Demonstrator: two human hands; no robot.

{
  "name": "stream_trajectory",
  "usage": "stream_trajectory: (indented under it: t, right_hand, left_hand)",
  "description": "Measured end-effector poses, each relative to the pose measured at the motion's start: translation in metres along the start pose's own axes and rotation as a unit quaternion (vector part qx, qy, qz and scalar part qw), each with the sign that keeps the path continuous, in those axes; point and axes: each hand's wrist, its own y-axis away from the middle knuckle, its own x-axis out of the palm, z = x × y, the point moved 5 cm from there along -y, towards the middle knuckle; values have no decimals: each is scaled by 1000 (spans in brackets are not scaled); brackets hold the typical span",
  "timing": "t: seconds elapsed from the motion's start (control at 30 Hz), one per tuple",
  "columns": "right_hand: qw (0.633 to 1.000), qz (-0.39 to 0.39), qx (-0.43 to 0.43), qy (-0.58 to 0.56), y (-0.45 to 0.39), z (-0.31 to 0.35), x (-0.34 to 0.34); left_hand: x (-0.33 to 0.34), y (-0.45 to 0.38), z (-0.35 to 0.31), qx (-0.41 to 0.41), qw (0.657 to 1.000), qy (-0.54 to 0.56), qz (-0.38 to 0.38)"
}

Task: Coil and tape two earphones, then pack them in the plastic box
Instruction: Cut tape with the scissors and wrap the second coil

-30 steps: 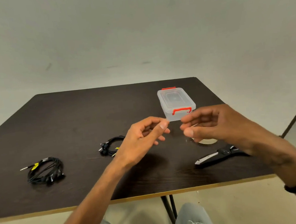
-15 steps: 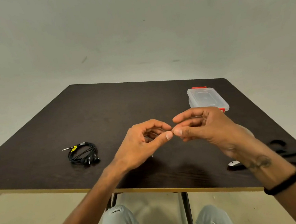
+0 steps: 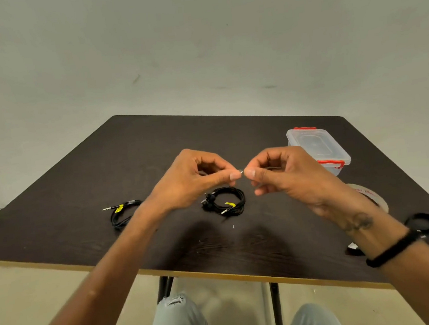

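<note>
On the dark table (image 3: 80,203) stands the closed plastic box (image 3: 315,149) at far right. Two coiled earphones (image 3: 225,201) (image 3: 122,214) lie under the hands. Left hand (image 3: 191,178) and right hand (image 3: 283,173) pinch together something tiny; I cannot tell what.

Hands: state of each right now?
Left hand: pinched shut on something small between the fingertips; what it is cannot be told.
Right hand: the same, pinching the other end.
</note>
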Motion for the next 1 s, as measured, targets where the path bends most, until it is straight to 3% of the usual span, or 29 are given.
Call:
stream_trajectory:
  t: [0.3, 0.47, 0.67, 1.0]
  right_hand:
    - [999, -39, 13, -10, -39, -18, 11]
    - [993, -99, 20, 61, -47, -45, 3]
    - [979, -119, 23, 164, -53, -61, 0]
    - [973, -87, 19, 211, -57, -58, 2]
  left_hand:
    - [-12, -16, 42, -111, 993, -4, -30]
    - [-5, -12, 71, -150, 967, -186, -91]
    - [15, -24, 65, -144, 939, -310, -44]
    - [27, -32, 59, -112, 908, -401, 56]
